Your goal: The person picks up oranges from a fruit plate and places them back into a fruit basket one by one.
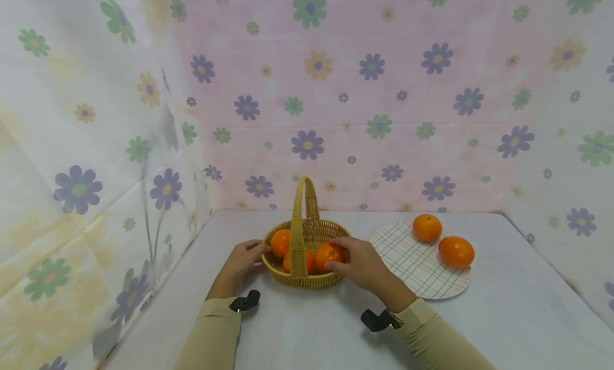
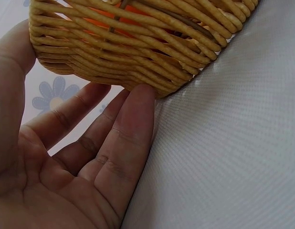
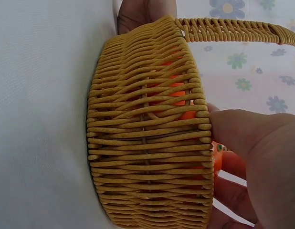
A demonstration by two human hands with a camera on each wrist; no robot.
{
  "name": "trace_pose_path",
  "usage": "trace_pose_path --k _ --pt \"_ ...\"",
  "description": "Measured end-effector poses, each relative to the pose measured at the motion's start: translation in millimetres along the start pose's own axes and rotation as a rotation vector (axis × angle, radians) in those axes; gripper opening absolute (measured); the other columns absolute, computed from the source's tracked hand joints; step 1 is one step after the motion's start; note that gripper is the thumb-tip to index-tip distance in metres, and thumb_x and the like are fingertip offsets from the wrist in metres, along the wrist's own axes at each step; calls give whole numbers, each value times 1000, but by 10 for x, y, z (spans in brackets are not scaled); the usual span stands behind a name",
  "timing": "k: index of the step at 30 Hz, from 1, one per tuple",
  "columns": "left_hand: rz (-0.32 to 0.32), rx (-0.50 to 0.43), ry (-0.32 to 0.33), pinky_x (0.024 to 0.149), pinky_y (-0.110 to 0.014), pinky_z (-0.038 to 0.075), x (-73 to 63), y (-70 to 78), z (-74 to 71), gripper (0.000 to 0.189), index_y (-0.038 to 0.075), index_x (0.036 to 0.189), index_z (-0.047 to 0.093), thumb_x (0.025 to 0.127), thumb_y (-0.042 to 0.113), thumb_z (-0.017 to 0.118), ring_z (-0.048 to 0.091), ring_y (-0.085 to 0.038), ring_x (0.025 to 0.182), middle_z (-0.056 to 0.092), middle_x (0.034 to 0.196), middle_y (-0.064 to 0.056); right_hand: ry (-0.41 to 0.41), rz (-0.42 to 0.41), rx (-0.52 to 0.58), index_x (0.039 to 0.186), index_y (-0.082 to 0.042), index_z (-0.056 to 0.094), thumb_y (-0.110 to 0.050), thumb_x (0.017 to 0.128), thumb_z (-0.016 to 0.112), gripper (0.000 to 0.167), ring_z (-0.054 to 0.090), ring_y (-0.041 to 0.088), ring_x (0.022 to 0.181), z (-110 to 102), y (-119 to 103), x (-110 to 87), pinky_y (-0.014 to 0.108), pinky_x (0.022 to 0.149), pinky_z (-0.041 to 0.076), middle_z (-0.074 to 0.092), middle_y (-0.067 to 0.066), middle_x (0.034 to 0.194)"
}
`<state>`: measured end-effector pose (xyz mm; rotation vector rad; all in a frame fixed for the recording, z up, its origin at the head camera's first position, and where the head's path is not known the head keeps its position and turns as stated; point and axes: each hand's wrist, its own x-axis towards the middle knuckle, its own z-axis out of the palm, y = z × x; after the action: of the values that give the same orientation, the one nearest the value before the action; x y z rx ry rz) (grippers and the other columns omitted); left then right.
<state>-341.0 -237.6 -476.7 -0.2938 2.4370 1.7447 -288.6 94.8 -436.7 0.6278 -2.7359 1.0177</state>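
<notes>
A yellow wicker basket point(image 1: 307, 281) with an arched handle stands on the white tabletop, holding several oranges. My right hand point(image 1: 360, 260) reaches over the basket's right rim and grips an orange point(image 1: 328, 257) inside it, thumb on the near side and fingers on the far side. Two other oranges lie beside it: one at the left point(image 1: 280, 243), one partly hidden behind the handle point(image 1: 288, 263). My left hand point(image 1: 242, 260) holds the basket's left side. In the left wrist view its fingers point(image 2: 133, 119) touch the woven wall, with the thumb up by the rim.
Right of the basket lies a round white plate point(image 1: 400, 258) with a grid pattern. Two oranges, one farther back point(image 1: 427, 228) and one nearer point(image 1: 456, 252), sit at its right side. Flower-printed cloth point(image 1: 345, 146) walls the table at the back and both sides.
</notes>
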Motion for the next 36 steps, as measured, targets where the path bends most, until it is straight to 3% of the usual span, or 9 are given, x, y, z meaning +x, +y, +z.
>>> trace_pose_path --k 6,14,21,27,36 --pt "5 -7 4 100 -40 59 -1 2 1 51 11 133 66 91 40 70 65 -27 116 66 134 -12 0 -24 2 130 -17 71 -34 90 81 45 64 21 124 9 10 4 44 106 55 70 0 133" --pt "29 -13 4 96 -38 60 9 -3 -5 50 9 133 66 92 39 69 65 -26 114 66 132 -13 -15 -22 0 133 -15 69 -32 93 78 45 63 24 128 -5 -19 1 47 110 51 69 2 135" --pt "36 -41 -2 93 -37 62 17 -16 3 48 8 132 66 92 35 69 66 -26 112 66 132 -14 -2 -21 -21 130 -17 72 -29 97 73 35 63 22 119 -12 18 15 47 103 54 71 0 130" --pt "26 -26 9 95 -37 61 -3 6 24 50 10 133 66 92 38 70 67 -25 113 67 132 -12 14 -42 -26 127 -17 74 -28 96 74 32 62 21 111 -29 72 27 40 96 55 72 -2 126" --pt "23 -3 15 98 -40 60 -19 8 17 50 9 133 66 93 38 68 66 -26 114 67 132 -13 69 -57 -5 120 -15 76 -23 95 75 27 64 24 115 -123 106 43 48 102 54 73 0 123"
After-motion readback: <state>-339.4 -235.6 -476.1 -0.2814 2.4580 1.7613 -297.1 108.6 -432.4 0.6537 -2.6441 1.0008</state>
